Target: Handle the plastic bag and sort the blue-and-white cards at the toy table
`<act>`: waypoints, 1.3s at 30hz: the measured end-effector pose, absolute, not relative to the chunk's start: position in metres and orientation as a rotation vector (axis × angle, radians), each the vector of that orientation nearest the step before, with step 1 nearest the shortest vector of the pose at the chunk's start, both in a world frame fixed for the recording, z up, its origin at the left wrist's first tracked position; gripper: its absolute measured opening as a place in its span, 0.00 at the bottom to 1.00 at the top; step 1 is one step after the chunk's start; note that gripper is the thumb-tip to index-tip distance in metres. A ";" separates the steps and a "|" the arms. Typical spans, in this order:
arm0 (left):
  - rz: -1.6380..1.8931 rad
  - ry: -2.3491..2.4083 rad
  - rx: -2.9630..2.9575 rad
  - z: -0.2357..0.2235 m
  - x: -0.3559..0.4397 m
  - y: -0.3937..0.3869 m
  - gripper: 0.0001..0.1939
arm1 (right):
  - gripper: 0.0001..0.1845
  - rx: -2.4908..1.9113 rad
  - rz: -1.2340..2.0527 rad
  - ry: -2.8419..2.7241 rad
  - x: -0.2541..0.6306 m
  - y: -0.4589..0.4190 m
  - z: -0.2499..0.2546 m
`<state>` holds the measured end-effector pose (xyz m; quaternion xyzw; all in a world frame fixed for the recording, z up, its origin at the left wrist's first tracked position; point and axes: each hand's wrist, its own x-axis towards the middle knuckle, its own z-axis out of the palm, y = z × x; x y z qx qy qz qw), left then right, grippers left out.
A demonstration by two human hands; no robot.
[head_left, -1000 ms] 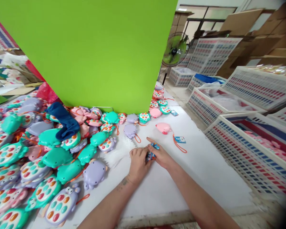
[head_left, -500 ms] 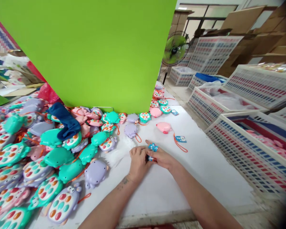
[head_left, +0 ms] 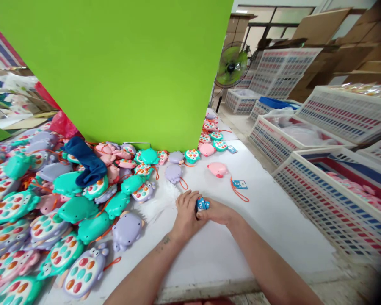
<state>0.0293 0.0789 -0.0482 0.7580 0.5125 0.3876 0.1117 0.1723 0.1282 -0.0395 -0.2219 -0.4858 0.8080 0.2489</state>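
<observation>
My left hand [head_left: 186, 214] and my right hand [head_left: 217, 211] meet over the white table [head_left: 273, 220], both closed around a small stack of blue printed tags [head_left: 202, 204]. The tags stick up between my fingers. Just beyond lie a pink animal-shaped toy [head_left: 217, 169] with an orange cord and a blue tag [head_left: 240, 184], and a purple toy [head_left: 173, 173].
A big heap of teal, purple and pink toys [head_left: 51, 203] covers the table's left half, with a blue cloth [head_left: 85, 163] on top. A green panel [head_left: 120, 72] stands behind. White plastic crates [head_left: 343, 186] line the right side; a green fan [head_left: 232, 65] stands farther back.
My right hand's fingers, stretched out before, have curled in around the tags. Both hands have drawn together, and the tags now stand gathered between them.
</observation>
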 end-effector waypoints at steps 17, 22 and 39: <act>1.231 1.514 2.134 -0.040 0.030 0.077 0.42 | 0.33 -0.482 2.322 -1.295 0.177 0.133 -0.029; 1.248 1.476 2.196 -0.039 0.028 0.077 0.34 | 0.31 -0.490 2.299 -1.316 0.176 0.133 -0.031; 1.208 1.465 2.188 -0.038 0.028 0.078 0.36 | 0.25 -0.474 2.288 -1.310 0.179 0.136 -0.037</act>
